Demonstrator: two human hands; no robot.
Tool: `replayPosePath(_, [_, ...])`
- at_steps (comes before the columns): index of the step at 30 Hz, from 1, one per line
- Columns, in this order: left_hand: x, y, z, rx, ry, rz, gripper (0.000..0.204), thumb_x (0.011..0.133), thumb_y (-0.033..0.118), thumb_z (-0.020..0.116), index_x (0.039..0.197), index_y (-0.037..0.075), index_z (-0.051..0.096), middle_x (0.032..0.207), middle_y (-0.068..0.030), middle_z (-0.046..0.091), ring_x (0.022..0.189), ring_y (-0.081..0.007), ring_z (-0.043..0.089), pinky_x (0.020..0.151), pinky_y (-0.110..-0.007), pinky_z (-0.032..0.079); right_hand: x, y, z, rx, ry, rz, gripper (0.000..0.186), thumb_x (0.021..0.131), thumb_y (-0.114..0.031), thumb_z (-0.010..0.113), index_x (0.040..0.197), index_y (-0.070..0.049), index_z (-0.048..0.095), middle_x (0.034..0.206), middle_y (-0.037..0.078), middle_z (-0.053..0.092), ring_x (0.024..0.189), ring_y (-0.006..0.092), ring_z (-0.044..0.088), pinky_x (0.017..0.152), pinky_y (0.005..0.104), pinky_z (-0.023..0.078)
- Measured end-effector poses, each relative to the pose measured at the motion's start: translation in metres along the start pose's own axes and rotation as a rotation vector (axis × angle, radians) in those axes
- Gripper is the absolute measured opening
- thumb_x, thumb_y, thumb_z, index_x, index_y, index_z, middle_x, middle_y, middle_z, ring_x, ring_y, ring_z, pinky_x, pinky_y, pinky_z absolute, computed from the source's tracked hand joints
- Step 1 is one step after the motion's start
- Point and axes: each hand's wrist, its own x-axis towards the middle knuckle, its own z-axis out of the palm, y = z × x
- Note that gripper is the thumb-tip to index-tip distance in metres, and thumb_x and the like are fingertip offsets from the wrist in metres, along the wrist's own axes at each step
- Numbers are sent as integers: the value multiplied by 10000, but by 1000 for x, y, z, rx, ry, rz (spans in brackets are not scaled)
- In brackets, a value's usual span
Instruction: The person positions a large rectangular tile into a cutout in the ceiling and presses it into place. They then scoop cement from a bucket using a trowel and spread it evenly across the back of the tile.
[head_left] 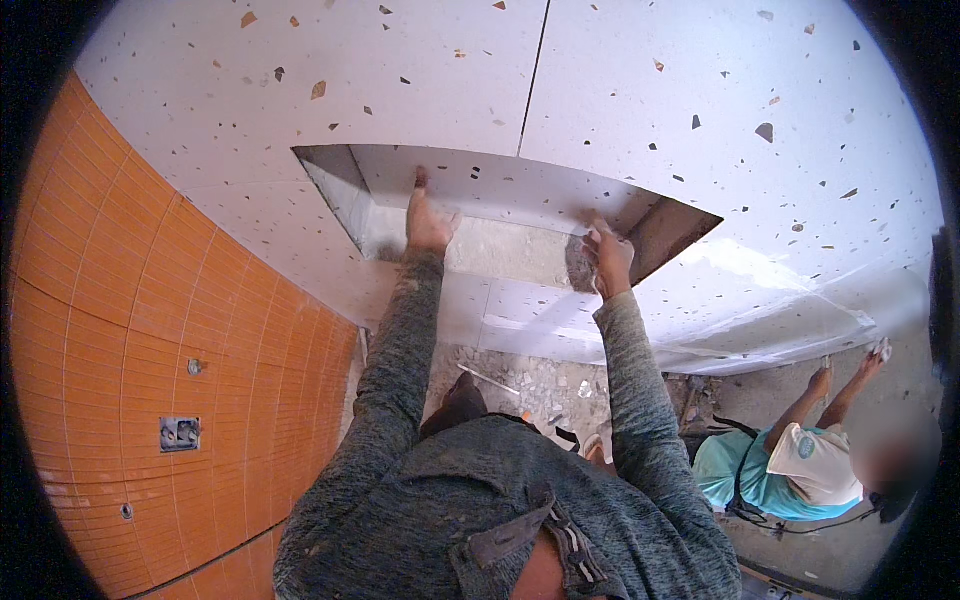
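A white speckled wall panel (700, 70) surrounds a long rectangular niche, with a speckled strip (510, 185) along its inner face and a pale rough band (510, 250) below. My left hand (432, 218) is inside the niche at the left, fingers stretched up against the speckled strip, thumb out to the side. My right hand (610, 255) is inside at the right, fingers curled near the strip's lower edge beside a dark grey patch; I cannot make out what, if anything, they grip.
An orange tiled wall (130, 300) with a metal electrical box (180, 433) stands at my left. A co-worker (800, 460) in teal and cream works at the lower right, hands at the white wall. Rubble (530, 390) lies on the floor below.
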Motion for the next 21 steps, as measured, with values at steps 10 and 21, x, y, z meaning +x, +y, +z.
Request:
replayPosePath(10, [-3,6,-25,-48,94,5,990,773,617,776,1522,155,324,1535,-88,350,1432,-358,275,1170,-542,198,-28,-29,41,639,-150,356,177,948,-149,662,1042,-1,638,987,136,644,883,300,682,754,382,651])
replayPosePath(21, [4,-4,-38,-136,208,-3,919,833,555,746,1531,155,301,1542,-155,304,1436,-380,256,1171,-532,233,-42,-12,43,588,-106,217,397,951,-251,684,1224,22,590,1188,168,624,1075,306,647,971,348,547])
